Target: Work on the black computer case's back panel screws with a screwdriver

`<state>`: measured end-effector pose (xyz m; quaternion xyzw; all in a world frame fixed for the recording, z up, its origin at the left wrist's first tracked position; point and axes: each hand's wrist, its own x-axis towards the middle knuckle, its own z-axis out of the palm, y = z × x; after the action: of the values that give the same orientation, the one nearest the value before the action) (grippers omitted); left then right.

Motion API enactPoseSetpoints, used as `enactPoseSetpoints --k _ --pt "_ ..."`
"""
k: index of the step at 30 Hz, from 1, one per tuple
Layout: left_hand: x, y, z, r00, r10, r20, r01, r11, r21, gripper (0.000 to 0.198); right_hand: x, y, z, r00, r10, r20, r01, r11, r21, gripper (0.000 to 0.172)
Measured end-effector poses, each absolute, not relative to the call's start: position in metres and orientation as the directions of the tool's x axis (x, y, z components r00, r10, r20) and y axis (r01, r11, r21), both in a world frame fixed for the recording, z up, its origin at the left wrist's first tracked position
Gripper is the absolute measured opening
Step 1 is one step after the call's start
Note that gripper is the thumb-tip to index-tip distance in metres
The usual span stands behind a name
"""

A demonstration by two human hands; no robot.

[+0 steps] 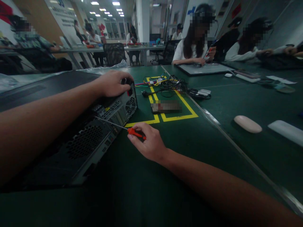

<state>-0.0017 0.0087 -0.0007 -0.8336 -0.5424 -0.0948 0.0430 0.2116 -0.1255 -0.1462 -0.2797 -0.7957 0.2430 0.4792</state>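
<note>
A black desktop computer case lies on its side on the green table, its grey rear panel with a round fan grille facing me. My left hand rests curled over the case's far top corner. My right hand pinches the red handle of a screwdriver. Its thin metal shaft runs left, and its tip touches the rear panel near the upper edge.
Yellow tape squares mark the table beyond the case, with a tangle of cables and a small dark device inside them. A pale mouse and a white bar lie to the right. Several people work at tables behind.
</note>
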Motion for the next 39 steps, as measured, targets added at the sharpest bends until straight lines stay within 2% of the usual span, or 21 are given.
enactPoseSetpoints --k 11,19,29,39 --pt "0.002 0.0017 0.002 0.424 0.882 0.205 0.902 -0.432 -0.006 0.063 0.2121 -0.1263 -0.144 -0.377 0.674 0.635 0.209 0.73 -0.65 0.02" --pt "-0.002 0.0089 -0.0007 0.399 0.894 0.203 0.906 -0.418 0.063 0.063 0.2119 -0.1267 -0.1447 -0.375 0.667 0.644 0.207 0.737 -0.643 0.02" --pt "-0.0025 0.0089 -0.0009 0.387 0.9 0.2 0.911 -0.406 0.068 0.062 0.2112 -0.1268 -0.1451 -0.374 0.674 0.638 0.223 0.733 -0.643 0.022" --pt "0.0023 0.0028 0.0018 0.394 0.897 0.198 0.914 -0.405 0.015 0.063 0.2132 -0.1263 -0.1419 -0.379 0.659 0.65 0.252 0.749 -0.612 0.027"
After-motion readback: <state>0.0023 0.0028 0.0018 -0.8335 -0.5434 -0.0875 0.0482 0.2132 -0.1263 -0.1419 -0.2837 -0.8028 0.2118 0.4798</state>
